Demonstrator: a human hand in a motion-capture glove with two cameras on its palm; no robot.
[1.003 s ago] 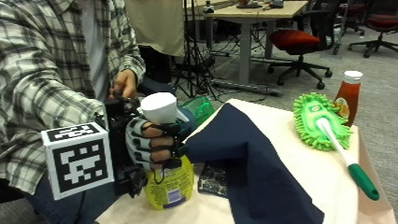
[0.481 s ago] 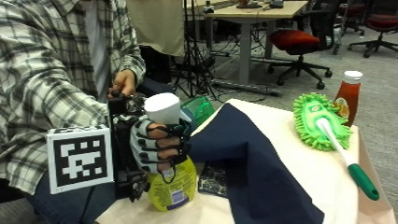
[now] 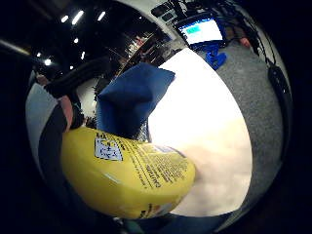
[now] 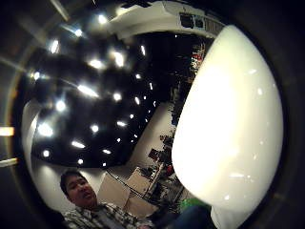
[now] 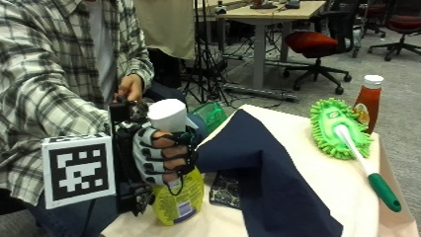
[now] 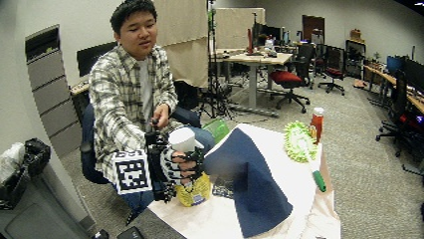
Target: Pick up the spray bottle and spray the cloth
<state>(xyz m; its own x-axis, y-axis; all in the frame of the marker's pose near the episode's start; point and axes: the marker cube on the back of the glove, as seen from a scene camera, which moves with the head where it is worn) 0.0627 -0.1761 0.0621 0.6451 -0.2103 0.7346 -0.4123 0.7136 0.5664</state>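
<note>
A yellow spray bottle (image 5: 176, 200) with a white head (image 5: 168, 114) stands upright at the table's near corner. My gloved right hand (image 5: 161, 155) grips it around the neck, fingers curled just under the head. Whether its base touches the table I cannot tell. A dark blue cloth (image 5: 263, 168) lies draped over the table right beside the bottle, raised in a fold. The wide outside view shows the same: hand (image 6: 177, 164), bottle (image 6: 193, 191), cloth (image 6: 248, 174). In the palm views the yellow bottle body (image 3: 131, 175) and white head (image 4: 228, 124) sit close, with the blue cloth (image 3: 131, 97) behind.
A cream-covered table (image 5: 315, 182) carries a green duster (image 5: 334, 127) with a long handle and a ketchup bottle (image 5: 368, 101) at the far side. A small dark patterned item (image 5: 227, 190) lies by the cloth's edge. A green object (image 5: 209, 116) sits behind the bottle.
</note>
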